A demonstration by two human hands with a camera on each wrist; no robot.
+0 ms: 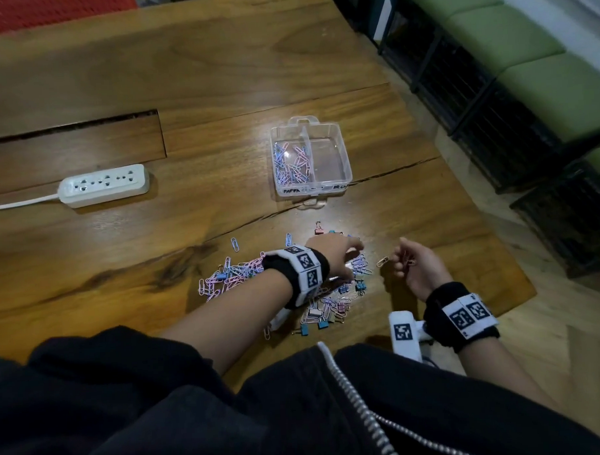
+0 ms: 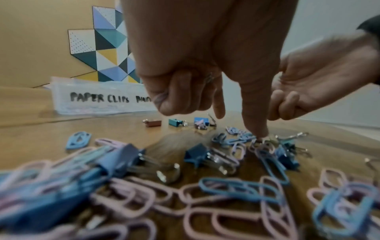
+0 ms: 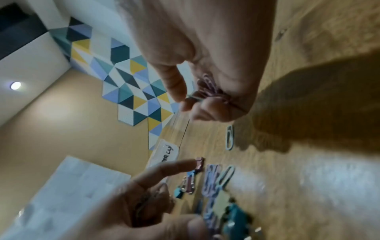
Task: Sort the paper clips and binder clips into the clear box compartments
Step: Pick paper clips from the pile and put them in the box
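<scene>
The clear box (image 1: 344,164) holds paper clips (image 1: 291,166) in its left compartment only, the right one empty; near it a mixed pile (image 1: 232,277) waits on the bench (image 1: 116,80); left hand (image 1: 333,256) picks there, already holding clips; right hand (image 1: 417,267) curls its fingers (image 3: 174,84) round pink clips.

In front of me spreads the brown wooden counter (image 1: 218,77), its planks cracked with dark seams. A white plastic power strip (image 1: 104,185) lies on it to my left, its white cord (image 1: 19,204) running off the left edge. At the far left corner shows a red mesh surface (image 1: 46,11). To my right, past the counter's edge, black wire-grid crates (image 1: 474,95) stand in a row on the floor, topped with green cushions (image 1: 531,59). On the far tan wall hangs a panel of blue, teal, yellow and white triangles (image 2: 102,48). My black zip-up jacket (image 1: 196,418) fills the near edge.
</scene>
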